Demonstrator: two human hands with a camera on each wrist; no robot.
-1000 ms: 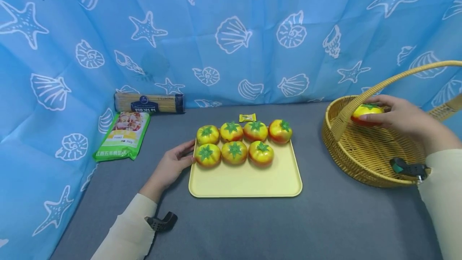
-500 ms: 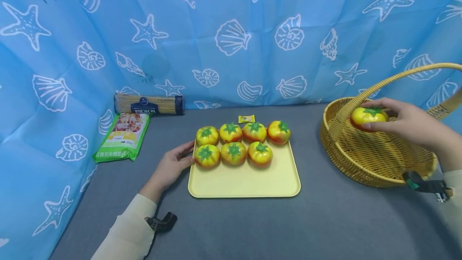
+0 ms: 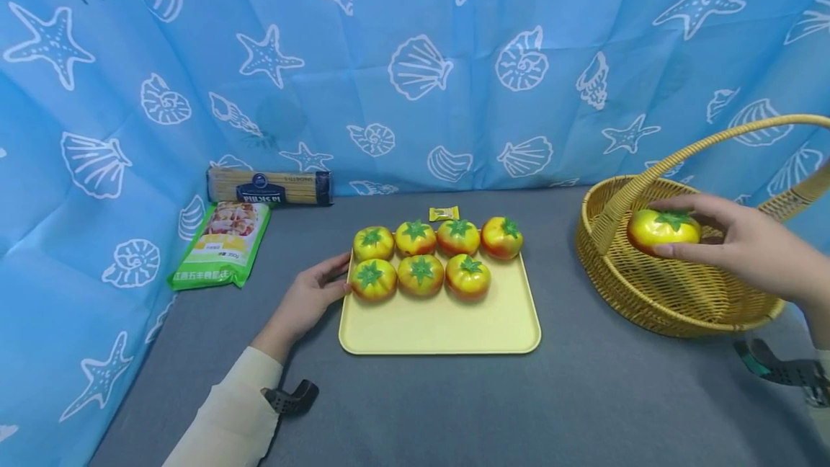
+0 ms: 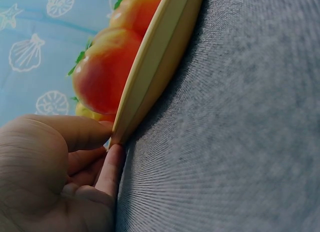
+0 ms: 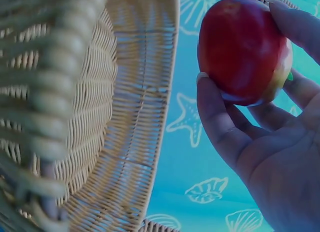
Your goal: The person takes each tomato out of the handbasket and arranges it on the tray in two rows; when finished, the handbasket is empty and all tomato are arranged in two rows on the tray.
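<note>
My right hand grips a yellow-and-red tomato with a green star-shaped leaf top, thumb and fingers on opposite sides. It is over the wicker basket at the right. In the right wrist view, the tomato's red underside shows beside the basket's rim. My left hand pinches the left edge of a pale yellow tray; in the left wrist view the thumb lies over the rim and a finger lies beneath. Several similar tomatoes stand in two rows on the tray.
A pack of spaghetti and a green food bag lie at the back left. A small yellow wrapped packet sits behind the tray. The basket's tall handle arches over it. A blue shell-print cloth hangs behind the grey table.
My right hand and the tomato have shifted down in the head view, toward me, and the tomato's leafy top is now more visible. The left hand and tray stay in place.
</note>
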